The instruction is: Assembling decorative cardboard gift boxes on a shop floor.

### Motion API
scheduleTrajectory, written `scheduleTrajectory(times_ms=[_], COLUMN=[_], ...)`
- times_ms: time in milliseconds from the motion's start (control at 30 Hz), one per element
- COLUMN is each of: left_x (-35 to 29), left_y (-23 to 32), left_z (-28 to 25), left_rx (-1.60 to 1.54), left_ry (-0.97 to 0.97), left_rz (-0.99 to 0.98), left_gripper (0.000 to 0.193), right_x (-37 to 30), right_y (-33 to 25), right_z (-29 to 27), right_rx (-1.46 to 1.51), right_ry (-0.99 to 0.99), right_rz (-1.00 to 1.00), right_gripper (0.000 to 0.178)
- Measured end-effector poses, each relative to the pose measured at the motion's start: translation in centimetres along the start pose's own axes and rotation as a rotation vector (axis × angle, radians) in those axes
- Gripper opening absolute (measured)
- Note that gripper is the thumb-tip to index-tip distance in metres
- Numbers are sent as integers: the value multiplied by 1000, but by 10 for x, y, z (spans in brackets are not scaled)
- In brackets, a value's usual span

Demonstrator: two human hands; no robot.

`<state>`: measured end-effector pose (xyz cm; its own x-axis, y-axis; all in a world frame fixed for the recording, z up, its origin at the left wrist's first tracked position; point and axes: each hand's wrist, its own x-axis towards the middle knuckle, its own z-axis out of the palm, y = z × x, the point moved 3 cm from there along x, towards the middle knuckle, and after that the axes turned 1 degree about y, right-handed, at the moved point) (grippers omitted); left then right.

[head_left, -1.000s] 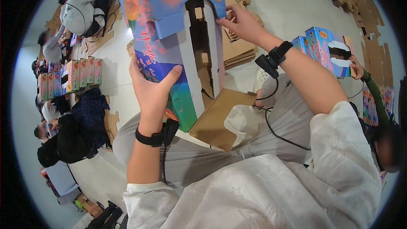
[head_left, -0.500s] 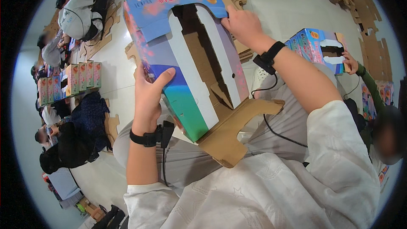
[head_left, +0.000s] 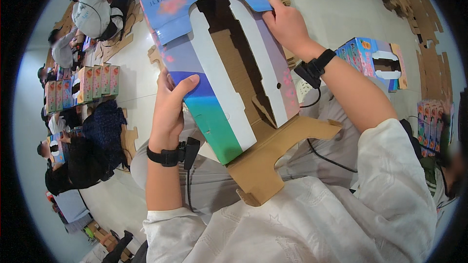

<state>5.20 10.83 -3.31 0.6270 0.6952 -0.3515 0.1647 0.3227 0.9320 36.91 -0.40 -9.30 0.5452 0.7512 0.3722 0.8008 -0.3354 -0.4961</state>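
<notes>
A colourful printed cardboard carton is held up tilted over my lap, its long opening showing bare brown card inside. The far end flap, blue with pink blossoms and a fruit picture, is folded over the top. At the near end a brown flap sticks out toward me, unfolded. My left hand grips the carton's left side, thumb on the purple-blue panel, other fingers mostly hidden behind. At the far right corner my right hand holds the edge of the blue flap, fingers bent around it.
More finished cartons stand on the floor to the right, and a row of cartons to the left. Flat brown cardboard pieces lie along the right. People sit at work on the left. Black cables run from my wristbands.
The carton has shifted slightly toward the far side and its near flap has swung a little lower. My grip stays the same. A co-worker's hand has left the cartons on the right.
</notes>
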Motion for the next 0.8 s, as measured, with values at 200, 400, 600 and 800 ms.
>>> scheduleTrajectory(times_ms=[200,400,600,800], left_x=[-1,0,-3,1], left_y=[9,7,5,-2], left_z=[3,7,9,12], left_rx=[37,44,70,40], left_ry=[-73,-77,-68,-49], left_rz=[43,31,13,-6], left_gripper=[85,91,94,95], right_x=[1,-3,1,4], right_y=[1,1,14,27], right_z=[7,21,24,37], right_rx=[245,810,788,884], right_ry=[16,-159,-153,-139], right_rz=[215,486,445,631], right_gripper=[41,56,64,69])
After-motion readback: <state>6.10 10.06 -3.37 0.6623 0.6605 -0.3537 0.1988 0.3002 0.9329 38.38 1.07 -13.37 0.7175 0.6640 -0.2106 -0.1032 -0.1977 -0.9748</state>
